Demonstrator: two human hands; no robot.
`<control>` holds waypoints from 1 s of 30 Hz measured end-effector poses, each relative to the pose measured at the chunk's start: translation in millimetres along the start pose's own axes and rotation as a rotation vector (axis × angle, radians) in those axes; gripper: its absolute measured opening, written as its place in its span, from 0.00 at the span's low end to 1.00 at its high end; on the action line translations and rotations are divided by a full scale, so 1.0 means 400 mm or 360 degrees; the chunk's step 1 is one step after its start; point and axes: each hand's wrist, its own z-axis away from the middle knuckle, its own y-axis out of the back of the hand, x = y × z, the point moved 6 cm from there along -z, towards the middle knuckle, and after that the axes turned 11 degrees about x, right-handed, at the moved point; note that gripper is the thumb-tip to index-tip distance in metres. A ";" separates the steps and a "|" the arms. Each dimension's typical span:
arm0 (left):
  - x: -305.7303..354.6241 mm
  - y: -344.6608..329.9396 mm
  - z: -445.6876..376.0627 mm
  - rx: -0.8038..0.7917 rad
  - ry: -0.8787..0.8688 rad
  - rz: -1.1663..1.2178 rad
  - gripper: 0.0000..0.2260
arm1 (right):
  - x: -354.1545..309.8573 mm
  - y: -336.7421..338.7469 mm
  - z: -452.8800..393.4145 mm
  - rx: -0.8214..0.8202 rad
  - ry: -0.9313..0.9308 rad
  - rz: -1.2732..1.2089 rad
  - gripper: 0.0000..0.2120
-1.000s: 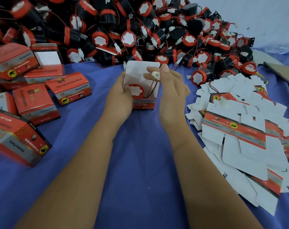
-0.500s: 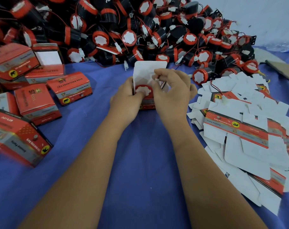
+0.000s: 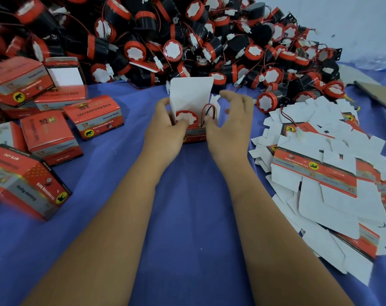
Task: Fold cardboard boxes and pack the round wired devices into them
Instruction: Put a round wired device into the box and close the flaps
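An open red cardboard box [image 3: 194, 135] stands on the blue cloth at centre, its white lid flap [image 3: 189, 93] upright. Inside sits a round red-and-white wired device [image 3: 186, 118], with its red and black wire loop [image 3: 208, 111] sticking up. My left hand [image 3: 165, 129] grips the box's left side, thumb on the device. My right hand [image 3: 229, 122] holds the right side with its thumb at the wire; its fingers are spread loosely above the right flap.
A large pile of round black-and-red devices [image 3: 187, 40] fills the back. Several closed red boxes [image 3: 50, 138] lie at the left. Flat unfolded box blanks [image 3: 320, 173] are heaped at the right. A brown cardboard sheet [image 3: 377, 96] lies far right.
The right hand has pushed the white connector and wires down into the box, then opened its fingers. The device sits lower in the box. The left hand kept its hold.
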 end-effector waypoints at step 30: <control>0.029 0.056 -0.011 -0.0098 -0.0045 0.0365 0.14 | 0.062 -0.021 0.011 -0.0501 -0.0645 -0.0707 0.16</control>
